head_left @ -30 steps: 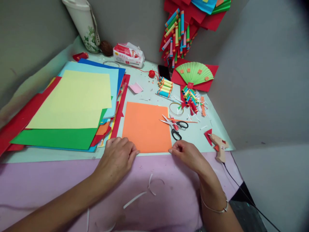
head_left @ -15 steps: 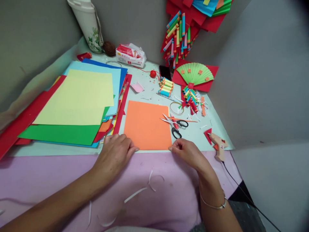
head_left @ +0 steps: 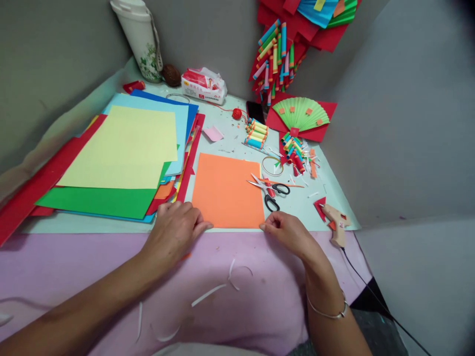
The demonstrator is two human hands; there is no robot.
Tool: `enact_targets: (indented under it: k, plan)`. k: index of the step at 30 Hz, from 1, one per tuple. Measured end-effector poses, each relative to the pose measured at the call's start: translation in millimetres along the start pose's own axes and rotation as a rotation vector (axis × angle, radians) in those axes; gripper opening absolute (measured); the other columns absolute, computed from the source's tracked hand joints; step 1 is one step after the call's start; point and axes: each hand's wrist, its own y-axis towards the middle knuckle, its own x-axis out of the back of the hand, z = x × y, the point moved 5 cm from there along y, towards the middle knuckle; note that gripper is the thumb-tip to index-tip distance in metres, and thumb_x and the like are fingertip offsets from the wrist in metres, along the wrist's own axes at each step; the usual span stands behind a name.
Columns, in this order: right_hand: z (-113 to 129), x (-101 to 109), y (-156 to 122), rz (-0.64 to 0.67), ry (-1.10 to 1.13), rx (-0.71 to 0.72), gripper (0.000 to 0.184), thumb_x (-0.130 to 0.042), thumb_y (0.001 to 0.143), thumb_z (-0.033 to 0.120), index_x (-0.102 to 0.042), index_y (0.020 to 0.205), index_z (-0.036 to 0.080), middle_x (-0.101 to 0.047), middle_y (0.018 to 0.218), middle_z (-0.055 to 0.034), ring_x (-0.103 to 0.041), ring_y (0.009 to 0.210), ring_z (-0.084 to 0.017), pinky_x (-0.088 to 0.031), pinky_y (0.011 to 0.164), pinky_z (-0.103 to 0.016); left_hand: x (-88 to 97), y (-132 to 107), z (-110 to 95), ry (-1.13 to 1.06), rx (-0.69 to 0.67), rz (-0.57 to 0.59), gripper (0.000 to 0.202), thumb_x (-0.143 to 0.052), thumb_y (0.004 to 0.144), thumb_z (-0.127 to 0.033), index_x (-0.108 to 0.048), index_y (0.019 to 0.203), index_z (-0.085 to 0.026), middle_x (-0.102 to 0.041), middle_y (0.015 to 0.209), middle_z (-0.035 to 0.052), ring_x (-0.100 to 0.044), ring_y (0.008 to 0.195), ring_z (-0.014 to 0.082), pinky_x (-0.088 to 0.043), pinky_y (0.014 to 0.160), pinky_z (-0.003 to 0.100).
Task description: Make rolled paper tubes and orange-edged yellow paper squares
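Observation:
A square sheet of orange paper [head_left: 228, 190] lies flat at the near edge of the table. My left hand [head_left: 180, 222] is closed at its near left corner, thumb tip on the paper's edge and the other fingers curled. At the near right corner, my right hand [head_left: 284, 228] pinches the edge between thumb and finger. Scissors [head_left: 267, 188] with black handles lie spread, their blades over the paper's right side. Just left of my left hand is a stack of coloured sheets, with a yellow sheet [head_left: 122, 148] on top and a green sheet [head_left: 96, 201] under it.
A glue gun [head_left: 337, 222] lies at the right, its cord hanging off the edge. Behind the scissors are a tape ring [head_left: 272, 166], small paper rolls [head_left: 256, 133] and a green paper fan [head_left: 301, 111]. A cup [head_left: 139, 39] and tissue pack [head_left: 204, 85] stand at the back.
The view has shifted slightly. Both hands stay at the paper's near corners, with hardly any movement. A small orange bit now shows beside my left wrist.

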Motion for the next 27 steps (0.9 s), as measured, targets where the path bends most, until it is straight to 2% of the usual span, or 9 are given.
enact_targets:
  k: [8, 27]
  plan:
    - [-0.5, -0.3, 1.0, -0.003, -0.010, 0.014, 0.019, -0.056, 0.079, 0.035, -0.050, 0.068, 0.022, -0.054, 0.065, 0.0043, -0.045, 0.060, -0.013, -0.033, 0.058, -0.026, -6.1, -5.3, 9.4, -0.089, -0.006, 0.000, 0.026, -0.054, 0.092, -0.036, -0.067, 0.075, -0.022, -0.067, 0.079, 0.0037, -0.057, 0.080, 0.0239, -0.031, 0.079, 0.040]
    - [-1.6, -0.5, 0.2, -0.001, 0.017, 0.002, 0.019, -0.057, 0.079, 0.036, -0.051, 0.068, 0.021, -0.054, 0.066, 0.0035, -0.045, 0.060, -0.013, -0.033, 0.057, -0.026, -8.8, -11.2, 7.6, 0.012, 0.023, -0.045, 0.026, -0.050, 0.094, -0.033, -0.065, 0.077, -0.021, -0.066, 0.079, 0.0072, -0.058, 0.080, 0.0292, -0.032, 0.074, 0.041]
